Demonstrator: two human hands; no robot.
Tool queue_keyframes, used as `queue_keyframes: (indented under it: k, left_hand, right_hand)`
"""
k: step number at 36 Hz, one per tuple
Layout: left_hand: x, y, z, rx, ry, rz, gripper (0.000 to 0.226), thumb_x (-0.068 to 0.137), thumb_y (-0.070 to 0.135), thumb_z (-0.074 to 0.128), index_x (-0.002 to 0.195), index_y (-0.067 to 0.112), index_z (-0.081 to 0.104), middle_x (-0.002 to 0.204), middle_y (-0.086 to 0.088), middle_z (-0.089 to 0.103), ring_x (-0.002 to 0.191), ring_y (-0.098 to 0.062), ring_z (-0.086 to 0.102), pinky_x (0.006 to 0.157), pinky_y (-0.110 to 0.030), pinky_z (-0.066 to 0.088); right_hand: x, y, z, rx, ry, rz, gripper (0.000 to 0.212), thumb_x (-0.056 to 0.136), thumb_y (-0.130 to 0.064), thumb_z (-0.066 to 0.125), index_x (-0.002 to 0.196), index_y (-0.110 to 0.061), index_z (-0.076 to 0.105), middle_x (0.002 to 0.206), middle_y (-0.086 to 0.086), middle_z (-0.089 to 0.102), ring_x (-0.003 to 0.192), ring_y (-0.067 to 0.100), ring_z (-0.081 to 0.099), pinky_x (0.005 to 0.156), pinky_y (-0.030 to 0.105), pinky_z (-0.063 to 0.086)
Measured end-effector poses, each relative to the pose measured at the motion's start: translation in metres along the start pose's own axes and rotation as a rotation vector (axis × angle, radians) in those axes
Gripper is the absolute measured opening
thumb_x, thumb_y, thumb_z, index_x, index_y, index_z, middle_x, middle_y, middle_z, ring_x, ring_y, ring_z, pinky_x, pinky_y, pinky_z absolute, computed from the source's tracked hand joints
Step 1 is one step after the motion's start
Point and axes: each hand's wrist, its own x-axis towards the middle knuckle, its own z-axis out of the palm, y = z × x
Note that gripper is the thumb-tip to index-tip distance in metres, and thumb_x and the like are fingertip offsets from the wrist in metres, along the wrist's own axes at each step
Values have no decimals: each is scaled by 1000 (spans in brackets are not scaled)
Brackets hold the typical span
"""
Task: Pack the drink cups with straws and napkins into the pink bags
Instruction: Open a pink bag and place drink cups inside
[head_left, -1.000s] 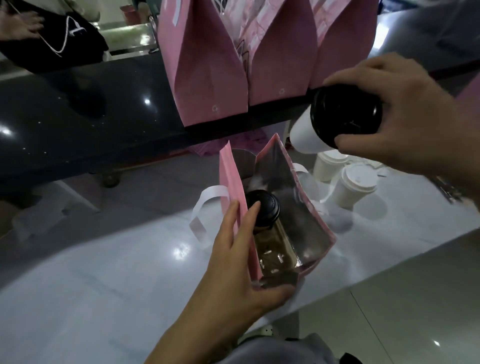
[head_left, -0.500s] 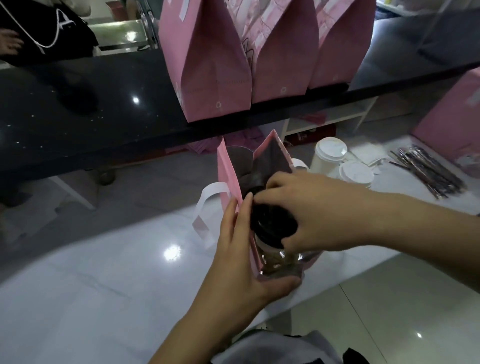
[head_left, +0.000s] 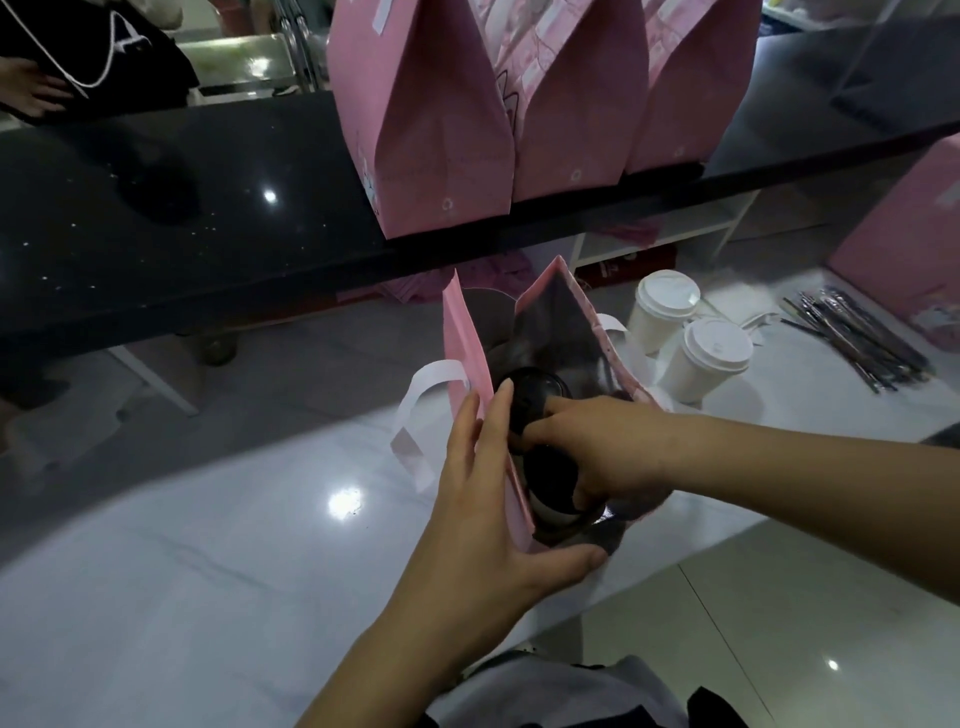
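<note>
Two drinks stand inside the open pink bag at mid-frame: the farther black-lidded cup is free and the nearer black-lidded cup is clasped by the curled fingers of the right hand, while the left hand pinches the bag's left wall between fingers and thumb. By my reading straws and napkins have yet to go in. The wrapped straws and two white-lidded cups wait at right, and three closed pink bags stand at upper centre.

Bare forearms, left hand, right hand; grey garment below, black edge.
</note>
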Motion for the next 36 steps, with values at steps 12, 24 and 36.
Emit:
queue_keyframes:
  k: [12,24,36]
  left_hand:
    - [1,1,-1,13,-3,3,125,63,54,84,142,71,-11,156,42,-18,147,13,1,83,16,15]
    - [0,1,4,33,-1,17,124,68,53,84,143,68,-13,156,41,-19,149,9,-3,102,-6,12]
    - [2,3,1,58,23,4,122,70,53,84,133,76,-19,156,40,-17,150,3,3,111,-20,23]
  right_hand:
    - [-2,5,6,9,-9,10,65,70,-21,82,129,-29,55,122,0,53,105,26,60,84,38,53]
    - [7,-3,27,-75,2,-30,61,80,-15,70,138,-26,53,119,4,52,101,28,57,87,36,51]
    - [4,-3,24,-90,-33,-6,68,77,-21,74,140,-25,49,120,4,50,102,27,55,89,41,52]
